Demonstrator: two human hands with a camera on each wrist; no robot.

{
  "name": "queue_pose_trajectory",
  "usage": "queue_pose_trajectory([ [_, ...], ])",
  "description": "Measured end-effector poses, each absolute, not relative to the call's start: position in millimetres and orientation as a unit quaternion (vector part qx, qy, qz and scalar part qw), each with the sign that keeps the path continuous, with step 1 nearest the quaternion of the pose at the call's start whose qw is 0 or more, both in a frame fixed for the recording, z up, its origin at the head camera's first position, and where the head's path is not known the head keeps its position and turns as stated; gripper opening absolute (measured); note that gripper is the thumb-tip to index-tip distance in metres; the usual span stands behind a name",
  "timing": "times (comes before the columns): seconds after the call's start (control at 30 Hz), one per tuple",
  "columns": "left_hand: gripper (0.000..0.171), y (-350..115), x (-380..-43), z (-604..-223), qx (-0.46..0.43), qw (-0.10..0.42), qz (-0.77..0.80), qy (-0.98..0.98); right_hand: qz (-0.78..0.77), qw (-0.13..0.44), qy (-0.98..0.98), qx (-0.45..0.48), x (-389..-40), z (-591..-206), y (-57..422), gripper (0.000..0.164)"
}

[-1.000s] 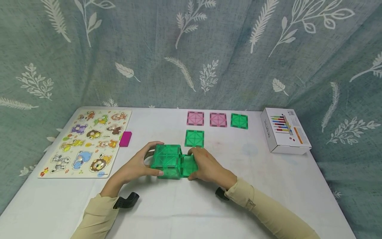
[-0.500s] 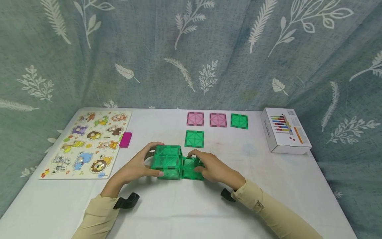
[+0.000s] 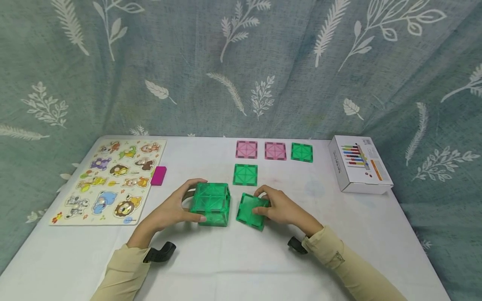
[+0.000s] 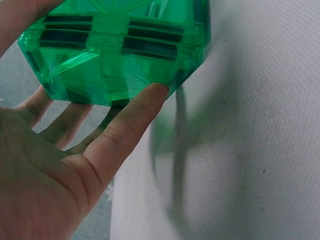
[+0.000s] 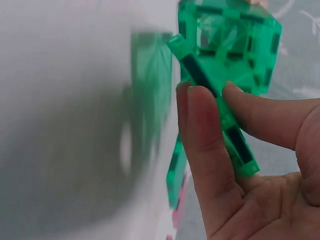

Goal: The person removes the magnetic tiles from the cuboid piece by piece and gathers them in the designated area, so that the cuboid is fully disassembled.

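A green translucent cube built of square magnetic tiles [image 3: 209, 200] stands on the table. My left hand [image 3: 174, 209] grips it from the left, thumb along its near side; the left wrist view shows the cube [image 4: 107, 65] from close by. To the right of it, apart from the cube, my right hand [image 3: 281, 207] pinches a loose green square magnetic tile [image 3: 247, 211]. In the right wrist view that tile [image 5: 236, 137] is tilted, seen edge-on between thumb and fingers, lifted off the cloth, with the cube [image 5: 274, 42] behind.
Another green tile [image 3: 245, 174] lies behind the cube. Farther back lie two pink tiles [image 3: 246, 149] and one green tile [image 3: 302, 152] in a row. An animal puzzle board [image 3: 109, 179] and a magenta block [image 3: 158, 175] are on the left; a white box [image 3: 360, 164] stands right.
The right hand has drawn the loose tile away from the cube to the right and turned it at an angle. The left hand and the cube stay in place.
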State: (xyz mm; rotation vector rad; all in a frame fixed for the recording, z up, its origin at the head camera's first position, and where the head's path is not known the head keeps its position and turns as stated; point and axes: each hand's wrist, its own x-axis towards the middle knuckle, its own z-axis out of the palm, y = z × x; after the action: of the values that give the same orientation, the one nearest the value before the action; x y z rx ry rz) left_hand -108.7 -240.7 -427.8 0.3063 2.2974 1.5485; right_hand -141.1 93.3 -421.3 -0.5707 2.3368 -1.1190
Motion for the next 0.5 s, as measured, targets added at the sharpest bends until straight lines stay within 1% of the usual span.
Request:
queue_pose_trajectory([
  [0.17,0.098,-240.9,-108.6,-427.8,0.109,0.178,0.55,0.809,-0.435,0.243,0.845,-0.193,-149.5,-420.9,108.0,0.038],
  [0.5,0.097,-240.8,-108.7,-427.8,0.111,0.18,0.556,0.804,-0.417,0.193,0.873,-0.161,-181.6,-409.9,138.3,0.047],
])
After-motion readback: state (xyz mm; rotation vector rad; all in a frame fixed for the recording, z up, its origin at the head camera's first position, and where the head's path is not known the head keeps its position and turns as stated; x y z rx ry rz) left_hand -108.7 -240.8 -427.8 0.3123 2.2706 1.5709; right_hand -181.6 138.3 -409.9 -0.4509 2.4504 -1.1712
